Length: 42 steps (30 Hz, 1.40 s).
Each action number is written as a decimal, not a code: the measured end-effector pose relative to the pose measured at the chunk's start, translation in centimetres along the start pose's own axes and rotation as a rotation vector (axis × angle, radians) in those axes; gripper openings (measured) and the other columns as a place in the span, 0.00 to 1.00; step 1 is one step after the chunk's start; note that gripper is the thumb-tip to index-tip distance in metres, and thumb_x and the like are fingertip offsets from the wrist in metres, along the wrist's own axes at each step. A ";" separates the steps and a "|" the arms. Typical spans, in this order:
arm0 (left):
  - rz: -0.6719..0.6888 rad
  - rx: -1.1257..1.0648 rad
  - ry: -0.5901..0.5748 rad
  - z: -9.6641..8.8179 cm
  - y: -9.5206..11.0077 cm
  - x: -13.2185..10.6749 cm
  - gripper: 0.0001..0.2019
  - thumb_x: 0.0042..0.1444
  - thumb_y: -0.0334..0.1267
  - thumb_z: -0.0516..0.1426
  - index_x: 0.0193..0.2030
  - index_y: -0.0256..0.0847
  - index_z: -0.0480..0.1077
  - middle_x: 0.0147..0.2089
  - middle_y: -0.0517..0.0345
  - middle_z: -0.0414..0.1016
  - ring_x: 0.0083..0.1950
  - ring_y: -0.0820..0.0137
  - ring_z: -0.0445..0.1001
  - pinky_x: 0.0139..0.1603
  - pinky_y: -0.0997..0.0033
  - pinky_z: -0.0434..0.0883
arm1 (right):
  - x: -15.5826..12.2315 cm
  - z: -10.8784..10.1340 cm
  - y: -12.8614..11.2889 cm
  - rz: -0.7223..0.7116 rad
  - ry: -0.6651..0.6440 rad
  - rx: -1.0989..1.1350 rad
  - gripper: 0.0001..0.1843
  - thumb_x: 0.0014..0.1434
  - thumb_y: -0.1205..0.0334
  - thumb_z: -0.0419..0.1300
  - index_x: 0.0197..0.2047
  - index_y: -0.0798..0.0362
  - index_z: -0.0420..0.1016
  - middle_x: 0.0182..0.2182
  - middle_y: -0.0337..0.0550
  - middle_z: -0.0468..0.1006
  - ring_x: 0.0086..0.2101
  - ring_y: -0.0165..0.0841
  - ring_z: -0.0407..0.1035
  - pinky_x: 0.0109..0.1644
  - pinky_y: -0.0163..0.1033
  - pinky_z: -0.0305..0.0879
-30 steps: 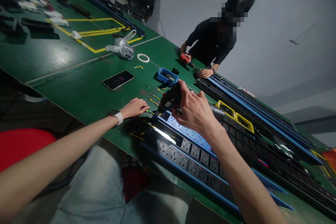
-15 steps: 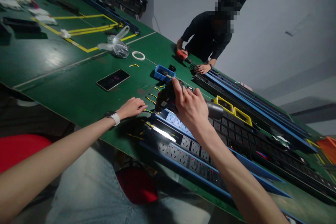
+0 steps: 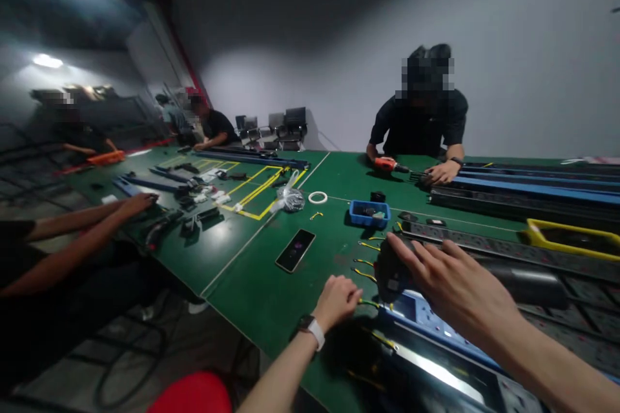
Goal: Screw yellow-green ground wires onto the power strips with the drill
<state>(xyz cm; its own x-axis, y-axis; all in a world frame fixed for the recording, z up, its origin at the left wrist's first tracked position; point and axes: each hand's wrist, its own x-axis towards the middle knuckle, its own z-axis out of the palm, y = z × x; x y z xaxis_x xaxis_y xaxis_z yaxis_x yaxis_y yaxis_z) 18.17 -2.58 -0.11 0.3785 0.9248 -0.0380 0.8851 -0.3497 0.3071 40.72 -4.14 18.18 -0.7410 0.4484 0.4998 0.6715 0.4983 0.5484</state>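
Note:
My right hand (image 3: 450,281) is wrapped around a black power drill (image 3: 526,281), held above the near end of a blue socket strip (image 3: 431,326). Its lower front is partly hidden by my fingers. Wearing a watch with a white band, my left hand (image 3: 339,302) is closed at the strip's left end, pinching a yellow-green wire (image 3: 369,303). Several similar wires with ring ends stick out of neighbouring strips, one wire (image 3: 365,273) just beyond my fingertips. A bright patch of light falls on the nearest strip (image 3: 440,371).
A blue parts bin (image 3: 369,213), a phone (image 3: 296,250), a white tape roll (image 3: 318,197) and a plastic bag (image 3: 290,197) lie on the green table (image 3: 252,290). Across it a co-worker holds a red drill (image 3: 386,164). A yellow tray (image 3: 574,239) stands right. Another person's arms reach in left.
The view has levelled and swung up and left, bringing other people into sight. My hands keep about the same places at the strip, the right on the drill, the left at the wire.

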 end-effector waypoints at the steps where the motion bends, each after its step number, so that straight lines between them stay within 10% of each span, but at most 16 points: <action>1: -0.022 -0.050 -0.010 0.4 -0.2 0.1 0.20 0.69 0.47 0.43 0.34 0.45 0.71 0.39 0.45 0.74 0.49 0.59 0.72 0.52 0.53 0.64 | -0.1 0.2 0.0 0.015 0.019 -0.013 0.52 0.53 0.80 0.51 0.75 0.65 0.27 0.40 0.53 0.81 0.36 0.44 0.75 0.47 0.48 0.64; 23: -0.019 -0.094 0.182 1.4 0.1 -0.2 0.17 0.69 0.43 0.51 0.31 0.42 0.72 0.36 0.56 0.75 0.43 0.66 0.71 0.49 0.65 0.61 | -0.7 0.2 0.1 0.001 0.019 -0.034 0.46 0.53 0.79 0.52 0.73 0.64 0.40 0.42 0.55 0.79 0.38 0.43 0.76 0.47 0.48 0.64; 33: 0.024 -0.124 0.149 1.8 -0.2 -0.7 0.19 0.71 0.42 0.46 0.32 0.41 0.71 0.37 0.53 0.75 0.42 0.64 0.70 0.45 0.63 0.58 | 0.6 -1.4 1.2 0.086 -0.472 0.169 0.52 0.49 0.76 0.57 0.74 0.60 0.39 0.47 0.55 0.75 0.42 0.40 0.73 0.47 0.43 0.58; 42: 0.071 -0.074 0.146 2.4 -1.2 -0.6 0.22 0.72 0.47 0.44 0.30 0.41 0.68 0.34 0.56 0.72 0.39 0.64 0.68 0.43 0.63 0.57 | 0.6 -1.5 1.8 0.155 -0.537 0.265 0.56 0.49 0.74 0.60 0.75 0.57 0.36 0.48 0.50 0.76 0.42 0.40 0.73 0.49 0.45 0.58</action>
<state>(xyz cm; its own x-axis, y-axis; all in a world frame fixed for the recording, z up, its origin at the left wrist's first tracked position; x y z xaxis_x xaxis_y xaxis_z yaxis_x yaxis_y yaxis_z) 17.52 -3.10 -2.69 0.3911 0.9121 0.1232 0.8331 -0.4077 0.3738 41.48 -4.14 20.46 -0.5790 0.8072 0.1153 0.7992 0.5338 0.2763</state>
